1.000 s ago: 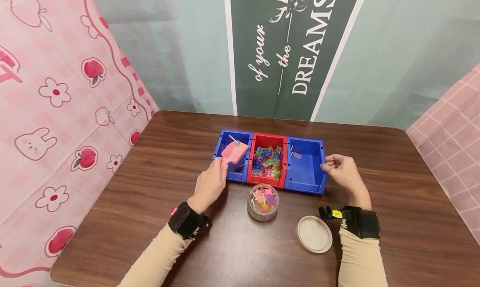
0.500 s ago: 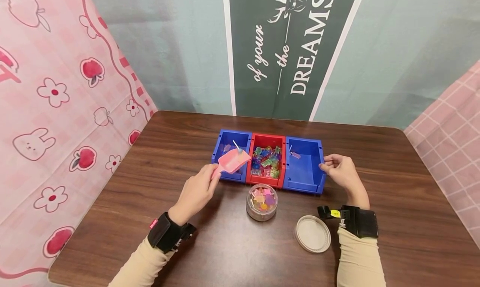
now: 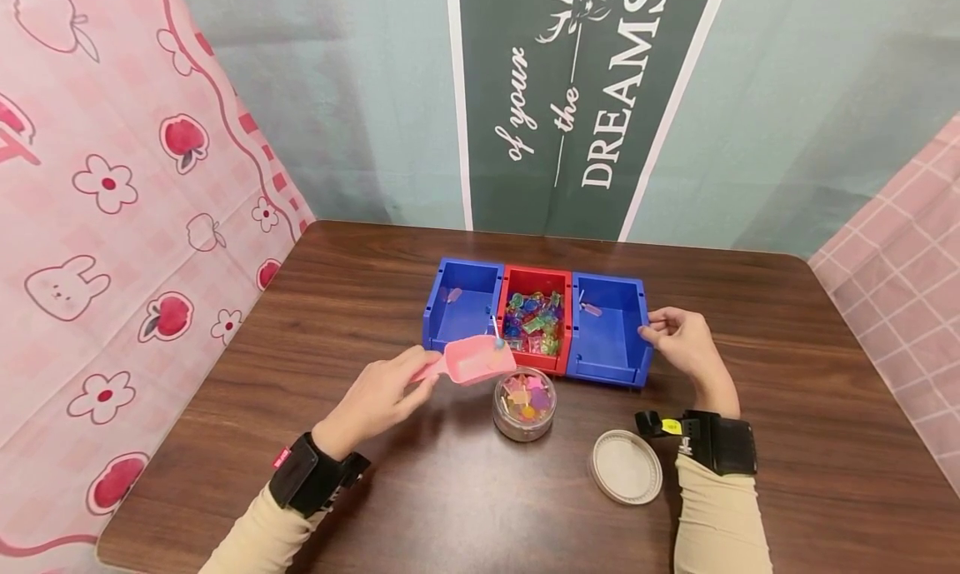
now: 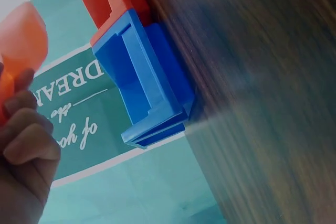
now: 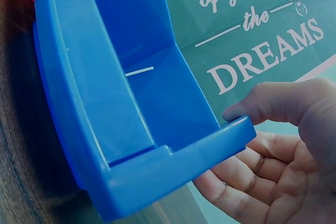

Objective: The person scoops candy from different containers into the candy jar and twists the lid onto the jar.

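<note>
A pink scoop [image 3: 476,361] is gripped by its handle in my left hand [image 3: 378,395]. In the scoop's bowl lies a small lollipop-shaped piece [image 3: 498,341], a bluish ball on a white stick. The bowl hangs over the front edges of the bins, its tip beside the rim of a round clear jar [image 3: 523,428] filled with colorful pieces. My right hand [image 3: 684,341] pinches the outer side wall of the right blue bin [image 5: 152,169], thumb on top and fingers beneath. That bin holds a small pinkish piece [image 3: 592,310] with a white stick near it.
Between the left blue bin [image 3: 468,311] and the right one stands a red bin [image 3: 566,316] with many translucent colored pieces. A couple of small pieces [image 3: 453,295] lie in the left bin. A round lid [image 3: 627,467] rests on the wooden table [image 3: 450,507].
My left hand has drawn the scoop from over the left blue bin toward me and the jar, its handle now more level. The lollipop-shaped piece stays in it. My right hand keeps its hold.
</note>
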`<action>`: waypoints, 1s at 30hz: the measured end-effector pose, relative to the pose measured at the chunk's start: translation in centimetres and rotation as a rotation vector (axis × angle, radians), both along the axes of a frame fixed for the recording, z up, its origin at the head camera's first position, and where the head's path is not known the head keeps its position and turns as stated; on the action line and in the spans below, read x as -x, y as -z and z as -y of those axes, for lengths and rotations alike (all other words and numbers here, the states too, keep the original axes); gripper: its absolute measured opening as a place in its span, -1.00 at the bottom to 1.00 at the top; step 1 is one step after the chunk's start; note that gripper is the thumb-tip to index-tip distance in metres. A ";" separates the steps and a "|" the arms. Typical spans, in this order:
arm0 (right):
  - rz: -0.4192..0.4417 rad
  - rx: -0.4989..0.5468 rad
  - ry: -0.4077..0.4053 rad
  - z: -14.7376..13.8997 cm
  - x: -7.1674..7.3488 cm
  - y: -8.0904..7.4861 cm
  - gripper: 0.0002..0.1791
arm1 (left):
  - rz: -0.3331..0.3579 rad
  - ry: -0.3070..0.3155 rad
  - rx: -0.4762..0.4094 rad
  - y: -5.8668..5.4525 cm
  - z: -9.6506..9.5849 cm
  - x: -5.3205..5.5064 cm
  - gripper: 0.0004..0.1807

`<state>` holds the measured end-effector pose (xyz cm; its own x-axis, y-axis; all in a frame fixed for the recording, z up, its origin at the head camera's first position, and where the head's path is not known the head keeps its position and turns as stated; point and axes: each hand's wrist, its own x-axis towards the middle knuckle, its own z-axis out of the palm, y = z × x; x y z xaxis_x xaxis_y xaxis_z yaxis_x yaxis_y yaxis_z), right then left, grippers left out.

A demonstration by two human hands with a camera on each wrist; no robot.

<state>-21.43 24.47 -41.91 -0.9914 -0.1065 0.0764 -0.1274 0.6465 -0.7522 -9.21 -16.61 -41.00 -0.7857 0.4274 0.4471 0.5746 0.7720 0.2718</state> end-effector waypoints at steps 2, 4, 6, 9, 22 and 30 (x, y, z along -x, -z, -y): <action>0.001 0.004 -0.002 0.0 0.0 0.0 -0.69 | -0.019 0.048 0.021 0.0 0.1 -0.1 -0.71; 0.002 0.009 -0.005 0.1 0.0 0.0 -0.69 | -0.030 0.083 0.047 -0.1 0.1 -0.3 -0.71; 0.001 0.014 -0.007 0.1 0.0 0.0 -0.69 | -0.034 0.109 0.069 -0.3 0.0 -0.3 -0.71; 0.001 0.018 -0.006 0.2 0.0 -0.1 -0.69 | -0.046 0.141 0.095 -0.7 -0.2 -0.3 -0.72; 0.003 -0.002 0.000 -0.2 0.1 -0.2 -0.70 | -0.208 0.228 0.227 -2.1 -1.4 0.8 -0.79; -0.006 0.009 -0.013 -0.1 0.1 -0.2 -0.69 | -0.295 0.252 0.290 -3.9 -2.4 1.3 -0.81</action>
